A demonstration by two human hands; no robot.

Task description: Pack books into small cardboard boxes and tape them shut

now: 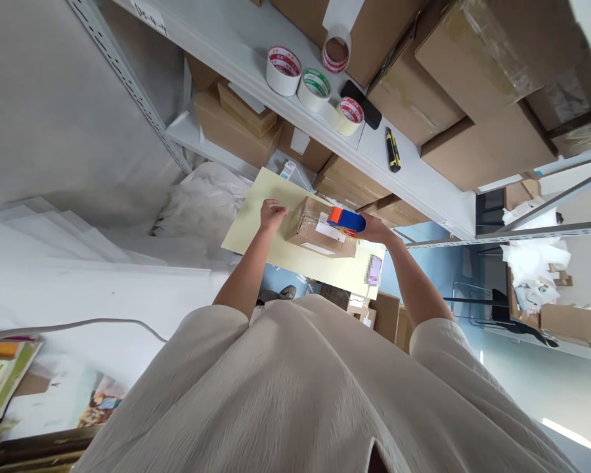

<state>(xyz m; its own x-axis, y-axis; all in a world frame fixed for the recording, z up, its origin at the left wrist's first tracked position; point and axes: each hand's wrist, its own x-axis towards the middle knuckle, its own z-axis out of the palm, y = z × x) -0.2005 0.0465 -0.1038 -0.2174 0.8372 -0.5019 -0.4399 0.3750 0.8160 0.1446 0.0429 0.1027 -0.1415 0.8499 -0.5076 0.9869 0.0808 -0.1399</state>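
Observation:
A brown cardboard box (303, 226) with white labels lies on a pale yellow board (246, 230). My right hand (374, 228) grips a blue and orange tape dispenser (349, 220) above the box's right part. Left of the box, apart from it, is my left hand (272, 214). Its fingers are curled together toward the box; whatever they may pinch is too small to make out. A phone (373, 269) with a lit, blurred screen rests at the board's right end.
Above the board runs a grey shelf (398, 190) bearing tape rolls (315, 89), a dark phone (361, 104), a yellow and black box cutter (393, 150) and large cartons (487, 144). White plastic bags (207, 200) are heaped to the left. More boxes (387, 315) stand below the board.

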